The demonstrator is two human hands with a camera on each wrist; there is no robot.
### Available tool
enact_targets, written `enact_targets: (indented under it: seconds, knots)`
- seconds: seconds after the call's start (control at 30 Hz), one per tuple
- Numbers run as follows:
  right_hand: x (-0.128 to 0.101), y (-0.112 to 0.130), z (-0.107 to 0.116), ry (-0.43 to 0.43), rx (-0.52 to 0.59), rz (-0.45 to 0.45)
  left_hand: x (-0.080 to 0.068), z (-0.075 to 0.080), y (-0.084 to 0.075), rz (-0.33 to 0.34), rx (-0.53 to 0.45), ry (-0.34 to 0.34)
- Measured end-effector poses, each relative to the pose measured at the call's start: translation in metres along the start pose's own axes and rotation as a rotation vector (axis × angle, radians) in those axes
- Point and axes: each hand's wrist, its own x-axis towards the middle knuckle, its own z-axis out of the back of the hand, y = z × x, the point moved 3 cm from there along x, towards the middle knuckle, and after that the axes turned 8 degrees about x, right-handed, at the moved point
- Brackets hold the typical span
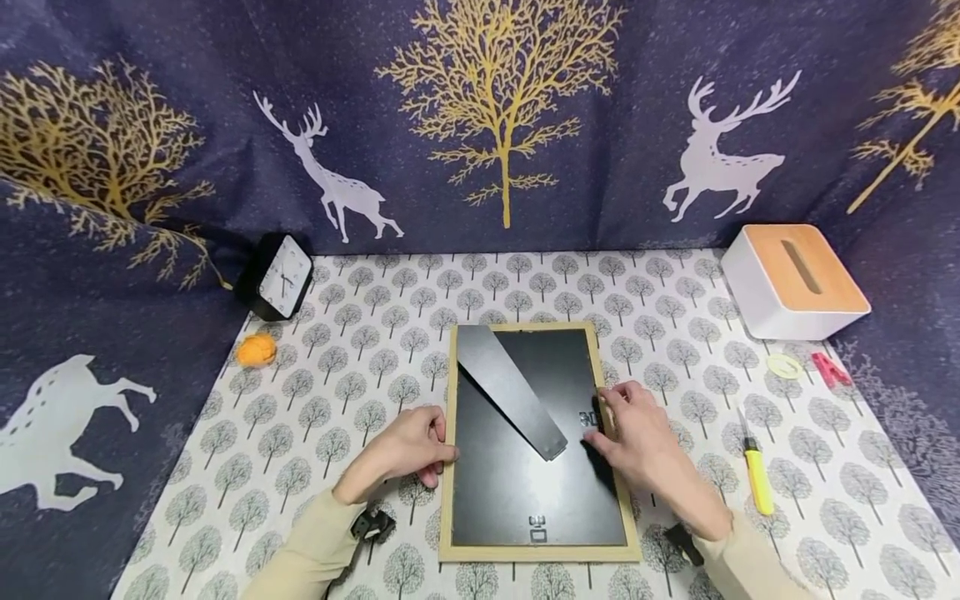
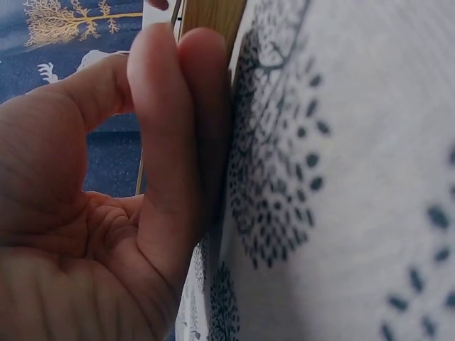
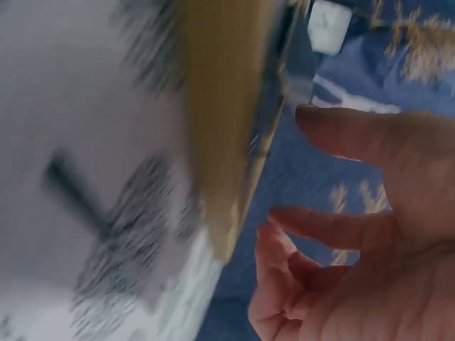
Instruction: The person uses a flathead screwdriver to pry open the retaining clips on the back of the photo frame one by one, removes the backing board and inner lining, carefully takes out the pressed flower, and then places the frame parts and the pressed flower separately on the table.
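A picture frame (image 1: 540, 553) with a light wooden rim lies back up on the table, its black backing board (image 1: 495, 492) showing. A dark grey stand leg (image 1: 510, 387) slants across the board from upper left to centre. My left hand (image 1: 411, 446) holds the frame's left side, thumb over the rim and fingers beside it; the left wrist view shows fingertips (image 2: 160, 53) right at the wooden edge. My right hand (image 1: 641, 429) hovers at the right side with thumb and fingers spread, near a small metal clip (image 1: 588, 418). Another clip (image 1: 537, 528) sits near the lower rim.
A black clock (image 1: 287, 277) and an orange lump (image 1: 257, 350) stand at the left. On the right are a tissue box (image 1: 806, 279), a pale yellow ring (image 1: 784, 366), a red letter A (image 1: 831, 370) and a yellow-handled screwdriver (image 1: 758, 479). A tree-patterned cloth (image 1: 300, 475) covers the table.
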Motion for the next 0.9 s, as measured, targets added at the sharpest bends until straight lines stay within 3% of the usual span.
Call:
enact_targets:
  seconds: [0.07,0.27,0.47,0.63,0.9]
  knots:
    - [-0.002,0.009,-0.003,-0.013,-0.023,0.028,0.003,0.001,-0.001,-0.002,-0.007,0.004]
    - [0.003,0.028,-0.020,0.099,-0.084,0.070,0.008,0.007,0.001,-0.007,-0.024,0.018]
    - [0.012,0.040,-0.033,0.089,-0.229,0.171,0.006,0.011,0.000,-0.041,-0.080,0.060]
    - [0.014,0.043,-0.037,0.097,-0.240,0.133,0.004,0.009,0.000,-0.050,-0.125,0.076]
    - [0.011,0.042,-0.042,0.039,-0.197,0.077,-0.003,0.005,0.002,-0.025,-0.133,0.087]
